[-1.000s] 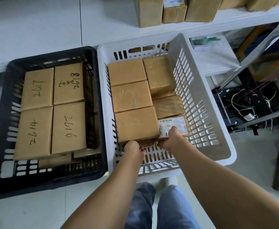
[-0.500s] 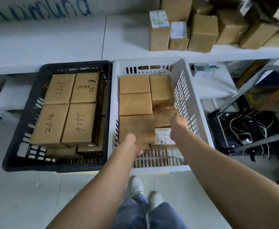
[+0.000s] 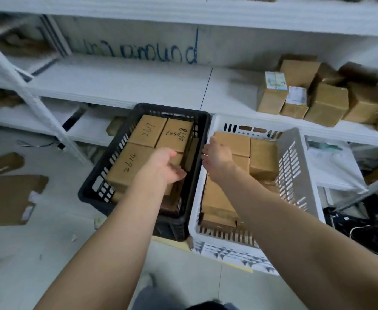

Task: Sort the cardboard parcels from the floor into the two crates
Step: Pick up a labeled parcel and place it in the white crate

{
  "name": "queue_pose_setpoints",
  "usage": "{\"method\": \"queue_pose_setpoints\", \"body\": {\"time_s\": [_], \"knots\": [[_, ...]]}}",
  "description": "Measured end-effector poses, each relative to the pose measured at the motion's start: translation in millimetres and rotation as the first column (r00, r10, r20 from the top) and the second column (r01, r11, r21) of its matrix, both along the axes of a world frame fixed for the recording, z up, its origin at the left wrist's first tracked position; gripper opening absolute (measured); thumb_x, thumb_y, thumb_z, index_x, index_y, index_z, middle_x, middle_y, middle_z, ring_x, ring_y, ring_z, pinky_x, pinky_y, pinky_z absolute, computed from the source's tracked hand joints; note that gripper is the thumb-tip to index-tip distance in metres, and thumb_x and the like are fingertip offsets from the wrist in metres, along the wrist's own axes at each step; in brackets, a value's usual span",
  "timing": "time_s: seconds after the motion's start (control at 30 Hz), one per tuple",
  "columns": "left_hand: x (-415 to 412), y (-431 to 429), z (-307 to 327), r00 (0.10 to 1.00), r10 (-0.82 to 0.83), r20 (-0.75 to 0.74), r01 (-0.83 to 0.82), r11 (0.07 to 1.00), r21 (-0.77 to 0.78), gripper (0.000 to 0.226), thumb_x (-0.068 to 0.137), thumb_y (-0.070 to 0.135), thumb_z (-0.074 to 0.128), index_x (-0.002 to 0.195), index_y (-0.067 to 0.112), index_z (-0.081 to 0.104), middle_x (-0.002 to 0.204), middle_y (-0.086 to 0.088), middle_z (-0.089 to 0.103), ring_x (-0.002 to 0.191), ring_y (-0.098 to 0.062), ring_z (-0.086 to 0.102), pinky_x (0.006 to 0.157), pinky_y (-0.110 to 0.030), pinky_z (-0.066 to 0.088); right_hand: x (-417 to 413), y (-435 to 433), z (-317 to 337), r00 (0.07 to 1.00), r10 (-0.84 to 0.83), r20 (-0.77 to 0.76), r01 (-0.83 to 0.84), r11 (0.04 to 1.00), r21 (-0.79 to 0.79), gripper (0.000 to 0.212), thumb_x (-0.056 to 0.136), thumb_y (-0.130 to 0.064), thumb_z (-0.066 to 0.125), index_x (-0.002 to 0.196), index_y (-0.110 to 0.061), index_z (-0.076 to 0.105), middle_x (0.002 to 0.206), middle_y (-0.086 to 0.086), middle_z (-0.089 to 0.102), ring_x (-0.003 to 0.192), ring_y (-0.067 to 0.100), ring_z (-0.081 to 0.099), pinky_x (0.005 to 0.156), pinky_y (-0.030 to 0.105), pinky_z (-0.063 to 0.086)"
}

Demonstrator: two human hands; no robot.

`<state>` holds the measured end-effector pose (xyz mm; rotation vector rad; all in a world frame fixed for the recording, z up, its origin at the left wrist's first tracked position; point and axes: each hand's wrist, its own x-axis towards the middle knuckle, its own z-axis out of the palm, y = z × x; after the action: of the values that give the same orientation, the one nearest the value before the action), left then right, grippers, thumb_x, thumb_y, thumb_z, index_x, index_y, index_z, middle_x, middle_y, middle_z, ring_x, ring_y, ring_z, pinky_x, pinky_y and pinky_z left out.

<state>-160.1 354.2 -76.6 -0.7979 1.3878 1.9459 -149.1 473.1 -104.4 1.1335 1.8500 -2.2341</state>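
Observation:
A black crate (image 3: pixel 172 108) stands on the floor against the shelving, filled with brown cardboard parcels. Marker numbers are written on them, such as 2614 (image 3: pixel 127 168) and 2617 (image 3: pixel 147 130). To its right a white crate (image 3: pixel 295 175) holds plain brown parcels (image 3: pixel 264 157) packed tightly. My left hand (image 3: pixel 163 166) hovers over the black crate's right side, fingers relaxed and empty. My right hand (image 3: pixel 217 157) hangs above the white crate's left rim, fingers loosely bent, holding nothing.
Several more parcels (image 3: pixel 326 104) sit on the low white shelf at the right. Flattened cardboard (image 3: pixel 9 198) and a small box (image 3: pixel 2 162) lie on the floor at the left. A slanted white shelf post (image 3: pixel 33 101) stands left of the crates. Tangled cables (image 3: pixel 362 233) lie at the lower right.
Both hands let go of the parcels at the white crate's near end and lifted. The left hand moved over the black crate. The view drew back and up.

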Motion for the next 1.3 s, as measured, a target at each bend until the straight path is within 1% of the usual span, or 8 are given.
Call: {"method": "queue_pose_setpoints", "body": {"time_s": [0.17, 0.23, 0.5, 0.73, 0.9, 1.0, 1.13, 1.3], "knots": [[-42.3, -79.2, -23.0, 0.996, 0.08, 0.027, -0.078, 0.994, -0.075, 0.036, 0.095, 0.011, 0.051, 0.128, 0.003, 0.04, 0.113, -0.025, 0.049, 0.119, -0.038, 0.048, 0.1, -0.053, 0.042, -29.7, -59.0, -10.3, 0.997, 0.034, 0.065, -0.026, 0.992, -0.121, 0.048, 0.099, -0.043, 0.038, 0.131, -0.009, 0.051, 0.118, 0.003, 0.057, 0.112, 0.018, 0.054, 0.096, 0.037, 0.044], [-60.0, -115.8, -36.5, 0.994, 0.092, 0.065, -0.083, 0.989, -0.122, 0.037, 0.094, 0.011, 0.05, 0.129, 0.007, 0.042, 0.118, -0.022, 0.05, 0.116, -0.04, 0.051, 0.097, -0.057, 0.044, -42.9, -83.1, -21.4, 0.995, 0.004, 0.1, 0.008, 0.993, -0.119, 0.045, 0.096, -0.045, 0.042, 0.127, -0.014, 0.055, 0.113, 0.011, 0.064, 0.105, 0.024, 0.061, 0.088, 0.04, 0.051], [-129.4, -201.6, -88.6, 0.981, -0.093, 0.172, 0.15, 0.921, -0.359, 0.021, 0.091, 0.014, 0.049, 0.109, 0.004, 0.043, 0.111, -0.02, 0.055, 0.11, -0.039, 0.055, 0.101, -0.056, 0.041, -81.7, -159.6, -49.8, 0.951, -0.111, 0.288, 0.118, 0.993, -0.007, 0.055, 0.1, -0.045, 0.038, 0.14, -0.007, 0.04, 0.132, 0.013, 0.05, 0.116, 0.028, 0.049, 0.104, 0.037, 0.036], [-158.5, -189.2, -101.8, 0.948, -0.303, 0.099, 0.316, 0.852, -0.417, 0.046, 0.09, 0.015, 0.051, 0.135, 0.01, 0.046, 0.136, -0.014, 0.05, 0.122, -0.033, 0.049, 0.103, -0.048, 0.042, -91.7, -157.6, -65.6, 0.92, -0.217, 0.326, 0.201, 0.976, 0.081, 0.057, 0.1, -0.043, 0.037, 0.144, -0.006, 0.036, 0.141, 0.012, 0.045, 0.13, 0.03, 0.041, 0.105, 0.036, 0.032], [-163.1, -183.1, -126.8, 0.775, -0.632, -0.007, 0.417, 0.519, -0.747, 0.038, 0.095, 0.012, 0.045, 0.131, 0.002, 0.051, 0.127, -0.016, 0.058, 0.108, -0.031, 0.058, 0.077, -0.031, 0.046, -96.0, -144.1, -86.4, 0.899, -0.232, 0.37, 0.199, 0.972, 0.126, 0.054, 0.1, -0.037, 0.042, 0.143, -0.004, 0.038, 0.141, 0.012, 0.047, 0.129, 0.029, 0.044, 0.1, 0.034, 0.035], [-165.6, -177.9, -135.0, 0.633, -0.772, 0.055, 0.429, 0.29, -0.855, 0.038, 0.096, 0.017, 0.047, 0.13, 0.001, 0.049, 0.124, -0.015, 0.06, 0.107, -0.032, 0.06, 0.079, -0.034, 0.049, -99.7, -140.6, -103.3, 0.888, -0.214, 0.407, 0.163, 0.974, 0.157, 0.055, 0.098, -0.035, 0.046, 0.142, -0.004, 0.037, 0.137, 0.01, 0.049, 0.118, 0.026, 0.05, 0.082, 0.028, 0.037], [-177.1, -168.5, -137.0, 0.566, -0.808, 0.163, 0.438, 0.127, -0.89, 0.048, 0.096, 0.018, 0.049, 0.139, 0.0, 0.038, 0.119, -0.015, 0.062, 0.103, -0.031, 0.062, 0.076, -0.034, 0.05, -106.8, -136.7, -117.3, 0.872, -0.215, 0.439, 0.155, 0.973, 0.17, 0.064, 0.096, -0.039, 0.051, 0.146, -0.007, 0.029, 0.135, 0.01, 0.049, 0.107, 0.024, 0.053, 0.078, 0.029, 0.04], [-192.9, -160.9, -132.2, 0.489, -0.833, 0.258, 0.478, 0.009, -0.878, 0.025, 0.095, 0.01, 0.044, 0.114, 0.0, 0.057, 0.107, -0.011, 0.062, 0.093, -0.026, 0.061, 0.07, -0.029, 0.046, -114.3, -127.1, -129.7, 0.859, -0.185, 0.478, 0.129, 0.981, 0.146, 0.067, 0.092, -0.042, 0.054, 0.145, -0.007, 0.03, 0.131, 0.011, 0.053, 0.111, 0.027, 0.055, 0.088, 0.033, 0.044]]}}
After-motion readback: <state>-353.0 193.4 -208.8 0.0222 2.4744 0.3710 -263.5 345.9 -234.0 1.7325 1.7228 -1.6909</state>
